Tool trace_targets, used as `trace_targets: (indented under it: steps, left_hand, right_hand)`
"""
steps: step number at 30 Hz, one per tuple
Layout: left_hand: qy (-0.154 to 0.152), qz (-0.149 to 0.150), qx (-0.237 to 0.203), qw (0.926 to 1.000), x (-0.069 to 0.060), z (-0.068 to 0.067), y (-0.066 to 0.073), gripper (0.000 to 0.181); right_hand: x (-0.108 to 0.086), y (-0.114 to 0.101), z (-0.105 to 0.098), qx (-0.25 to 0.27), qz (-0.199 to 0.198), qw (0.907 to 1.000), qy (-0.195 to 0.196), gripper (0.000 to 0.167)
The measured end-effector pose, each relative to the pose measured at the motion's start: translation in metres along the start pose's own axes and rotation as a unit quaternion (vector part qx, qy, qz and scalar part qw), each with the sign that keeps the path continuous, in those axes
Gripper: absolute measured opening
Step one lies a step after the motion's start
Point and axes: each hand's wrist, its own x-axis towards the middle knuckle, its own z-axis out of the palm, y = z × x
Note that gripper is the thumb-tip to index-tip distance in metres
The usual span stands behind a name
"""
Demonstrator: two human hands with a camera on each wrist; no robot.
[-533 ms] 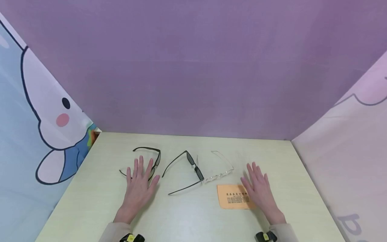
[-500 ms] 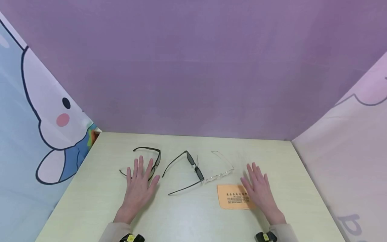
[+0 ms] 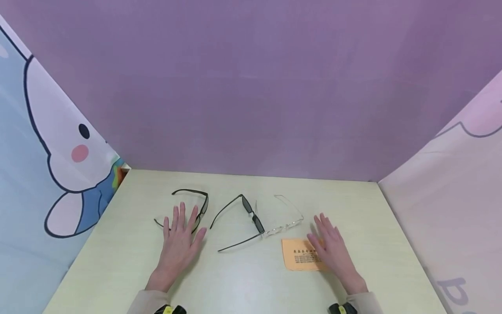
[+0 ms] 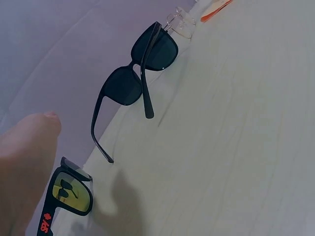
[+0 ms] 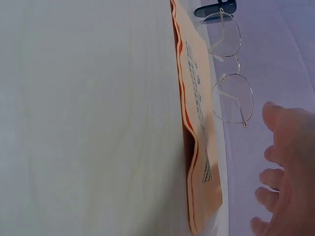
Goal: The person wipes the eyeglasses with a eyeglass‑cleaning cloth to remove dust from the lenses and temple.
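From here, tabletop point(image 3: 243, 288) runs back to the purple wall point(image 3: 251, 87) at its far edge; near edge out of view. Widest room: between right hand point(image 3: 332, 254) and right edge, plus the stretch between both forearms toward the near side. Left edge also well apart from left hand point(image 3: 177, 246). Left hand's fingers straight and spread, over the yellow-lensed black glasses point(image 4: 73, 191), which lie toward the far left corner; contact, can't tell. Right hand raised over the right side of the orange cloth point(image 3: 301, 253), fingers straight, fairly close together, thumb apart. Cloth lies flat, right of middle, printed side up, layered along one edge. Dark sunglasses point(image 4: 124, 87) sit mid-tabletop, arms unfolded, toward the far edge; wire-rimmed glasses point(image 3: 279, 230) just right of them, between sunglasses and right hand; whether the two touch, can't tell. Versus half a second ago: right hand has shifted a little left, covering more cloth; left hand about the same; glasses and cloth unmoved.
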Motion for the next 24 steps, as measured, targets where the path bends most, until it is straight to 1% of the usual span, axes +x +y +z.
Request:
trace_targets:
  steps: [4, 7, 13, 16, 18, 21, 24]
  left_hand:
    - [-0.002, -0.005, 0.000, 1.0000, 0.000, -0.001, 0.001, 0.071]
    - [0.000, -0.011, 0.001, 0.9999, 0.000, -0.002, 0.001, 0.071]
    - [0.002, -0.015, 0.005, 0.9999, -0.001, -0.002, 0.002, 0.070]
    - [0.004, -0.013, 0.004, 0.9999, -0.002, -0.002, 0.002, 0.070]
    - [0.004, -0.012, 0.002, 0.9999, -0.002, -0.002, 0.002, 0.070]
    - [0.002, -0.012, -0.002, 0.9999, -0.004, -0.003, 0.002, 0.070]
    - [0.001, -0.014, -0.003, 0.9999, -0.006, -0.003, 0.001, 0.070]
  right_hand:
    - [-0.002, -0.006, 0.001, -0.004, 0.007, 1.0000, 0.001, 0.062]
    - [-0.003, -0.011, 0.003, -0.009, 0.018, 0.9997, -0.013, 0.062]
    - [-0.007, -0.019, 0.005, -0.015, 0.044, 0.9956, -0.081, 0.062]
    - [-0.010, -0.021, 0.004, -0.015, 0.059, 0.9918, -0.112, 0.059]
    - [-0.012, -0.024, 0.004, -0.008, 0.071, 0.9895, -0.126, 0.056]
    - [-0.014, -0.028, 0.007, -0.007, 0.074, 0.9892, -0.126, 0.049]
    - [-0.015, -0.032, 0.013, -0.003, 0.058, 0.9928, -0.105, 0.039]
